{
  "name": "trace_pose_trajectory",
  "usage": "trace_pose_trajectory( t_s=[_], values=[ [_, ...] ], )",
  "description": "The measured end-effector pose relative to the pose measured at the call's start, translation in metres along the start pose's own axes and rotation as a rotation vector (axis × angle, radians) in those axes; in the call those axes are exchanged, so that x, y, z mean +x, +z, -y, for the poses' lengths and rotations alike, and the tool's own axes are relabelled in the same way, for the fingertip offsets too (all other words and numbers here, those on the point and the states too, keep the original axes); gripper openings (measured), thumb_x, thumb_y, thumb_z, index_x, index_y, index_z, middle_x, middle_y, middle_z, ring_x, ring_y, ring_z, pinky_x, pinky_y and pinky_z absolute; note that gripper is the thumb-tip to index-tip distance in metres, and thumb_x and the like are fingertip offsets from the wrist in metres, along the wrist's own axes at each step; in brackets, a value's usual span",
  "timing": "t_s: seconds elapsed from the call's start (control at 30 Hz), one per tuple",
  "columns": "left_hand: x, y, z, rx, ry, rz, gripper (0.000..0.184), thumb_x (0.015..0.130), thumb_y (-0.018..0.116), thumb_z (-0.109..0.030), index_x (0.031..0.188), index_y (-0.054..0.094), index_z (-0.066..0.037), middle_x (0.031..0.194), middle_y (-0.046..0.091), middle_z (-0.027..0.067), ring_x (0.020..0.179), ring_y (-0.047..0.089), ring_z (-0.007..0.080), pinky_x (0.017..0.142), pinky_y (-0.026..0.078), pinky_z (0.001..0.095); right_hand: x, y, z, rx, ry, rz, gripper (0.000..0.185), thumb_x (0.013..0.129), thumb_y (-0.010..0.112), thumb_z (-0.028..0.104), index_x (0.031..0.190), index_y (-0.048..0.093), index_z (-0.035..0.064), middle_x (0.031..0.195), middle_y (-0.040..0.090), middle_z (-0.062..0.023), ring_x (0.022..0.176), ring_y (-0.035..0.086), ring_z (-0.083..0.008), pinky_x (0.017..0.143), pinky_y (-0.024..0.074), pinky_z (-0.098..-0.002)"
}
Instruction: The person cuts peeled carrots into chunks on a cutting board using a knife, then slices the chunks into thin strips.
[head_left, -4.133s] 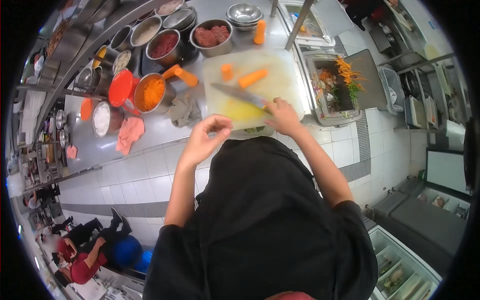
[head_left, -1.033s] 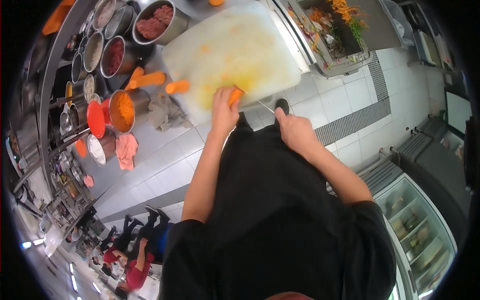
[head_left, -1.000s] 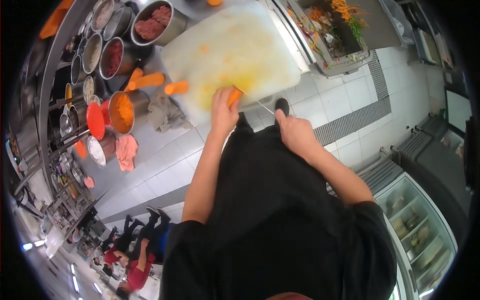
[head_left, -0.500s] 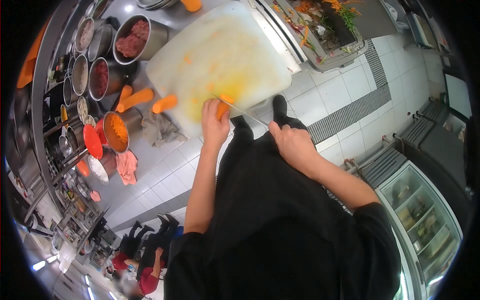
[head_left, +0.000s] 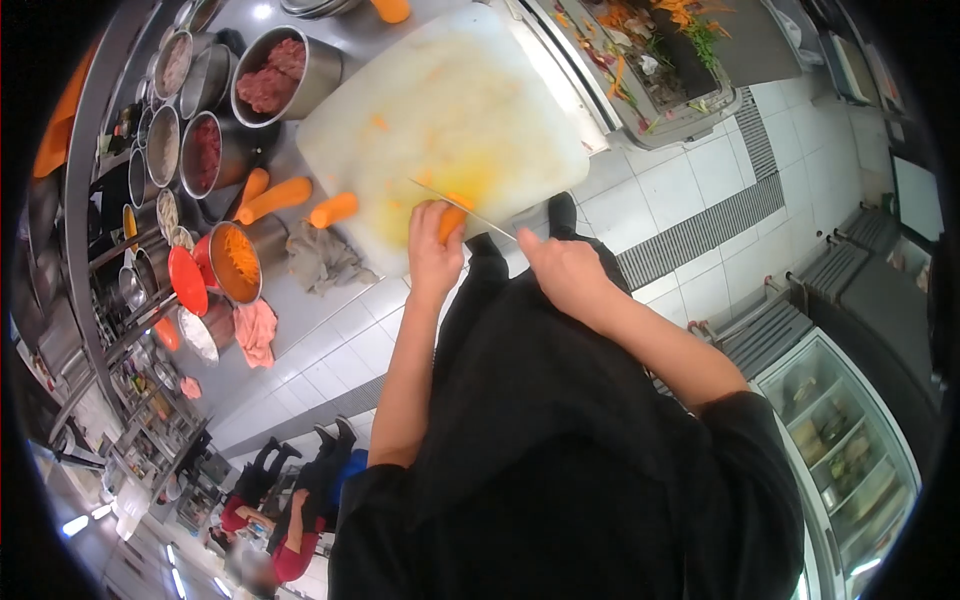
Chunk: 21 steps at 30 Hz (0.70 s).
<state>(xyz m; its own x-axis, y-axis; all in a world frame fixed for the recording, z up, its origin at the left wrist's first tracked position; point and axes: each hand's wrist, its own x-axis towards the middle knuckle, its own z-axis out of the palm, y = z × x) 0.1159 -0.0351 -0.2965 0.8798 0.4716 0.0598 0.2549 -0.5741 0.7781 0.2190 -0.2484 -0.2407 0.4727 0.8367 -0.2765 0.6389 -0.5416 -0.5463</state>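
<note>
My left hand (head_left: 435, 250) presses a piece of carrot (head_left: 452, 222) down near the front edge of the white cutting board (head_left: 480, 90). In my right hand (head_left: 565, 268) is the handle of a knife (head_left: 487, 223), its thin blade lying across the carrot beside my left fingertips. Orange bits and a yellow stain mark the board. Left of the board lie peeled carrots (head_left: 275, 199) and a shorter carrot piece (head_left: 334, 209), with a crumpled grey cloth (head_left: 322, 260) close by.
A pot of minced meat (head_left: 328, 80), a pot of shredded carrot (head_left: 264, 262), a red lid (head_left: 187, 281) and a pink cloth (head_left: 255, 334) are on the left. A scrap bin (head_left: 690, 125) stands at the upper right. Several people (head_left: 295, 540) are at the lower left.
Since the oldest frame, my left hand has taken hold of a carrot piece and the knife has come onto it. In the last half second, my right hand has moved left and slightly up.
</note>
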Motion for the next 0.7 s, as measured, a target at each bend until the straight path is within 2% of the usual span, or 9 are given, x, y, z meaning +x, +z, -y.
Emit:
trace_pose_trajectory(
  t_s=[0.1,0.2,0.33,0.4,0.5,0.57,0.63,0.7],
  values=[
    [0.0,-0.002,0.001,0.018,0.029,0.002,0.037,0.085,0.07,0.005,0.12,0.061,0.0,0.119,0.059,0.0218,0.11,0.058,0.0443,0.096,0.049,0.0468,0.021,0.017,0.0,0.021,0.0,-0.028,0.028,0.084,0.062,0.001,0.109,0.049,0.0025,0.07,0.069,-0.0165,0.066,0.071,-0.0376,0.058,0.0549,-0.0484],
    [0.0,0.0,0.0,0.045,0.019,-0.011,0.037,0.085,0.069,0.004,0.121,0.06,-0.001,0.118,0.058,0.0219,0.111,0.058,0.0441,0.096,0.048,0.0471,0.042,0.026,-0.001,-0.077,-0.009,0.043,0.027,0.087,0.065,0.005,0.11,0.05,0.0042,0.074,0.072,-0.0155,0.069,0.074,-0.036,0.06,0.0577,-0.0455],
    [0.0,-0.003,0.001,0.061,0.011,-0.029,0.039,0.086,0.069,0.003,0.123,0.059,-0.001,0.118,0.058,0.0215,0.113,0.056,0.0438,0.099,0.047,0.0474,0.051,0.025,0.0,-0.181,-0.052,-0.011,0.025,0.085,0.066,0.004,0.106,0.052,0.005,0.072,0.071,-0.0146,0.066,0.074,-0.0353,0.059,0.0586,-0.0442],
    [-0.001,-0.001,0.007,0.11,0.033,-0.042,0.039,0.087,0.071,0.001,0.123,0.057,-0.003,0.117,0.057,0.02,0.112,0.057,0.0408,0.098,0.047,0.0461,0.056,0.026,0.0,-0.203,-0.083,-0.041,0.023,0.085,0.066,0.004,0.104,0.052,0.0051,0.073,0.071,-0.0145,0.067,0.074,-0.0349,0.059,0.0589,-0.0438],
    [-0.003,0.0,0.005,0.142,0.058,-0.019,0.041,0.087,0.071,0.0,0.125,0.057,-0.003,0.118,0.057,0.0195,0.113,0.056,0.0422,0.099,0.047,0.0467,0.065,0.035,-0.008,-0.138,-0.116,-0.122,0.02,0.087,0.064,0.005,0.105,0.055,0.0058,0.077,0.073,-0.016,0.072,0.075,-0.0355,0.062,0.0594,-0.0452],
    [-0.002,0.001,-0.001,0.152,0.062,-0.083,0.041,0.088,0.072,-0.002,0.126,0.057,-0.003,0.119,0.058,0.0189,0.111,0.058,0.0391,0.097,0.049,0.0451,0.08,0.028,-0.01,-0.084,-0.017,0.067,0.03,0.088,0.06,0.005,0.117,0.054,0.0055,0.09,0.073,-0.0213,0.088,0.073,-0.0424,0.073,0.0569,-0.0535],
    [0.005,0.006,-0.007,0.158,0.062,-0.154,0.042,0.089,0.073,-0.004,0.128,0.058,-0.003,0.119,0.058,0.0182,0.108,0.06,0.036,0.096,0.05,0.0434,0.083,0.016,-0.018,-0.076,0.019,0.062,0.03,0.089,0.058,0.006,0.118,0.054,0.0044,0.091,0.073,-0.0227,0.088,0.072,-0.0433,0.074,0.0565,-0.0549],
    [0.01,0.009,-0.006,-0.005,-0.257,-0.295,0.045,0.092,0.075,-0.009,0.132,0.057,-0.002,0.123,0.058,0.0177,0.102,0.063,0.0267,0.09,0.052,0.0391,0.08,0.01,-0.029,-0.061,0.046,0.078,0.029,0.09,0.057,0.007,0.119,0.054,0.0032,0.093,0.073,-0.0242,0.089,0.072,-0.0442,0.076,0.0561,-0.0564]
  ],
)
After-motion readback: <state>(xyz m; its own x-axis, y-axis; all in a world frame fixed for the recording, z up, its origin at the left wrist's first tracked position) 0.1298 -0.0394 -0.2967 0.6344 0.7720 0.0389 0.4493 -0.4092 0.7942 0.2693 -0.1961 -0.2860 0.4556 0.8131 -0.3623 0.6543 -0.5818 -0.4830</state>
